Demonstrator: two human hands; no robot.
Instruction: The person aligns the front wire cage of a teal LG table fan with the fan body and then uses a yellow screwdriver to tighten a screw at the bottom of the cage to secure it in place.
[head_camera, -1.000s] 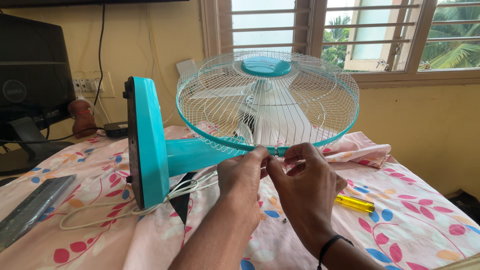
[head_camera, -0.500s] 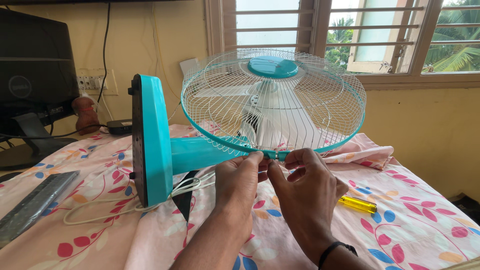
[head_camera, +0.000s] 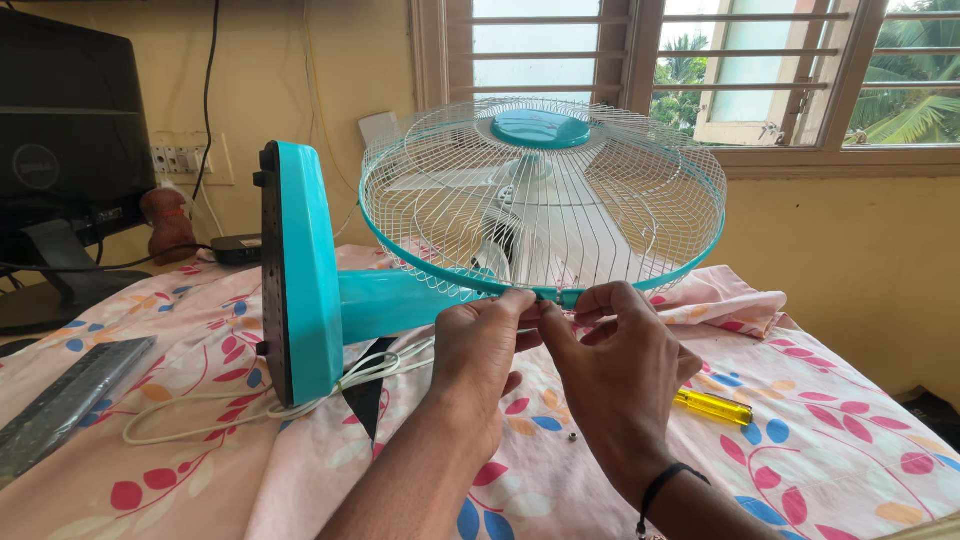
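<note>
A turquoise table fan lies on its side on a floral cloth, its base (head_camera: 295, 270) upright at the left and its white wire grille (head_camera: 545, 195) facing up. My left hand (head_camera: 480, 345) and my right hand (head_camera: 610, 350) meet at the near edge of the turquoise grille rim (head_camera: 700, 258), fingertips pinching the rim's clip. Whatever small part sits between the fingers is hidden. A tiny dark screw (head_camera: 572, 436) lies on the cloth just below my hands.
A yellow-handled screwdriver (head_camera: 712, 406) lies to the right of my right hand. The fan's white cord (head_camera: 200, 420) loops across the cloth at left. A black monitor (head_camera: 60, 130) and a dark keyboard (head_camera: 65, 400) stand at far left. A barred window is behind.
My hands stay pinched on the rim's near edge, with only small finger shifts. The view has moved slightly, and the small screw on the cloth shows again below my hands.
</note>
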